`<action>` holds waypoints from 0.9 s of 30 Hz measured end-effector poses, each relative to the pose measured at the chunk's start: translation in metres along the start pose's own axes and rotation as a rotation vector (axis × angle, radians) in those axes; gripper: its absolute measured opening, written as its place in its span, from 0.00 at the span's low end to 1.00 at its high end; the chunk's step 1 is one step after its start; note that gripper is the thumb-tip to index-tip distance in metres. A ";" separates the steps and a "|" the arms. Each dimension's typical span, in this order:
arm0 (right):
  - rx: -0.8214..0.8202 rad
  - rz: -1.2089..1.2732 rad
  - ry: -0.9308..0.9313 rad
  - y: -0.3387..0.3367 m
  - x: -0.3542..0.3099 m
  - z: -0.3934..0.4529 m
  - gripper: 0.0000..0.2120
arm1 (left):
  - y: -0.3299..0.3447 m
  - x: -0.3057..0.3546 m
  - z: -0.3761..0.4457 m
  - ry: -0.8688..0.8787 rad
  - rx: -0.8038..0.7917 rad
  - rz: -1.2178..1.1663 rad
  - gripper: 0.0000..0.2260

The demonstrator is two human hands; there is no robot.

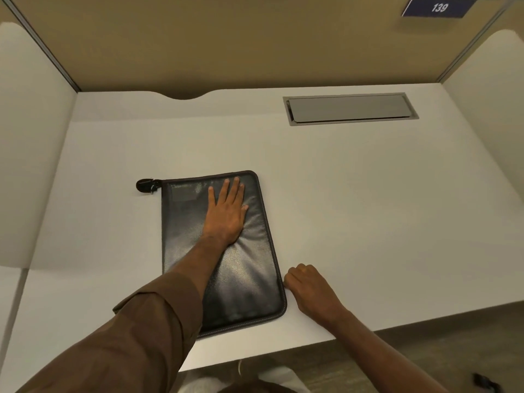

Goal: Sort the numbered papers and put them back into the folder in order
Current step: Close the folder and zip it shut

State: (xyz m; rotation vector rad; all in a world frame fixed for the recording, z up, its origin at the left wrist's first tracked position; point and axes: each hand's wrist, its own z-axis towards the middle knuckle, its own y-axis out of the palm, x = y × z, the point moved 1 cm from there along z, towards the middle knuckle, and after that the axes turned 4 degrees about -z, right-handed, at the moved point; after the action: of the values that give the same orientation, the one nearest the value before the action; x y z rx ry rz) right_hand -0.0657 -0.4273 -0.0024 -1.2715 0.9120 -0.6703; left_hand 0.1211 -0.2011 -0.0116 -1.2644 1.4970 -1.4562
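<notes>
A black zippered folder [249, 279] lies closed and flat on the white desk [368, 222], its zipper pull [146, 185] sticking out at the far left corner. My left hand [226, 214] presses flat on the folder's upper half, fingers spread. My right hand [309, 290] rests curled on the desk, its fingers touching the folder's right edge near the lower corner. No papers are visible.
A grey cable hatch [350, 109] is set into the desk at the back right. Tan partition walls [226, 46] enclose the desk at the back and both sides. A blue sign reading 139 [438, 7] hangs top right. The desk's front edge runs just below my right wrist.
</notes>
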 end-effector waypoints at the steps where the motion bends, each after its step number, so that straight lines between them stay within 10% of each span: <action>1: 0.007 0.002 0.006 0.000 -0.001 -0.005 0.15 | -0.001 0.001 0.000 -0.002 0.000 -0.001 0.28; 15: 0.071 0.124 0.142 0.000 -0.004 -0.022 0.01 | 0.007 0.013 -0.114 0.113 0.032 -0.025 0.27; 27: 0.055 0.076 0.099 0.002 -0.003 -0.015 0.09 | 0.019 0.012 -0.136 0.044 0.042 -0.033 0.26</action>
State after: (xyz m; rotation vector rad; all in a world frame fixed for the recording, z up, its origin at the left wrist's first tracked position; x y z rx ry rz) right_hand -0.0799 -0.4319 -0.0046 -1.1575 1.0111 -0.6984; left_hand -0.0134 -0.1716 -0.0094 -1.2447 1.4732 -1.5386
